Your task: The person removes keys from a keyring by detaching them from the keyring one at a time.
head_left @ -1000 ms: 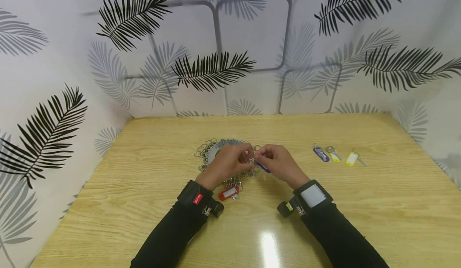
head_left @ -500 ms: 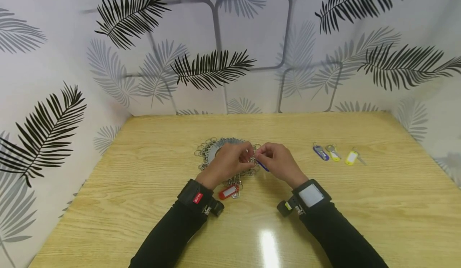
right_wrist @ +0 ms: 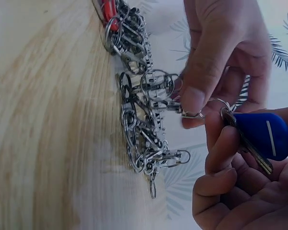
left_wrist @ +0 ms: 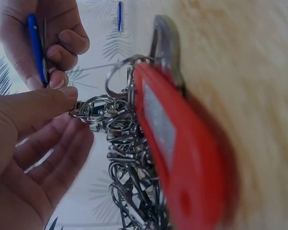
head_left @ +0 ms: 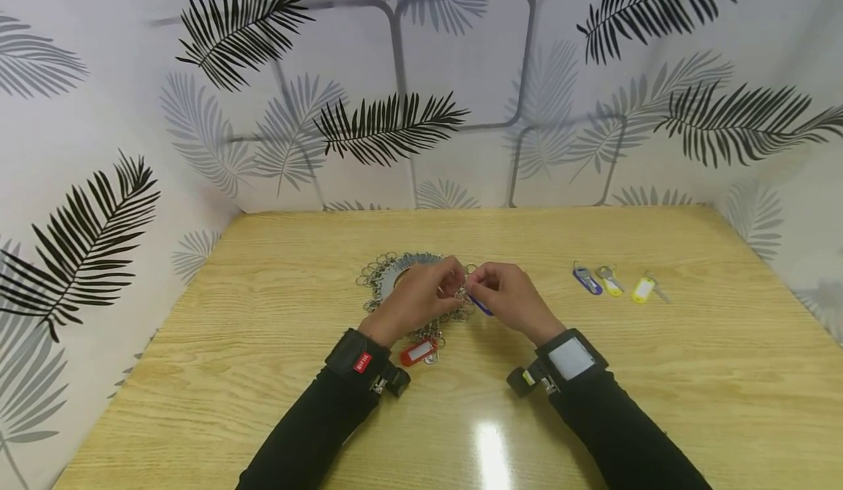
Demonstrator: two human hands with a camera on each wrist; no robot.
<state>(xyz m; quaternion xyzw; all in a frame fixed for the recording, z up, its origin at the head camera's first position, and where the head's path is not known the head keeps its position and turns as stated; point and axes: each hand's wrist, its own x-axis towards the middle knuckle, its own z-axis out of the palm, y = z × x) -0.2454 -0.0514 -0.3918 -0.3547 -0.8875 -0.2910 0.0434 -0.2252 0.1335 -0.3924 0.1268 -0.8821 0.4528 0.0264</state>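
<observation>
My left hand (head_left: 418, 296) pinches a small metal clip (right_wrist: 191, 115) between thumb and fingers, at the edge of a round grey holder (head_left: 388, 279) ringed with many clips and rings. Close on its right, my right hand (head_left: 516, 300) holds a blue key tag (right_wrist: 266, 134) with a metal key (right_wrist: 257, 155) beside it. The tag's split ring (right_wrist: 222, 100) reaches up to the pinched clip, where the fingertips of both hands come nearly together. A red key tag (left_wrist: 182, 143) with a key lies at the holder's near side. My left hand covers part of the holder.
On the right of the wooden table (head_left: 658, 373) lie a blue key tag (head_left: 586, 280), a yellow key tag (head_left: 612, 285) partly under its key, and another yellow key tag (head_left: 642, 290). A leaf-patterned wall (head_left: 448, 153) rises behind the table.
</observation>
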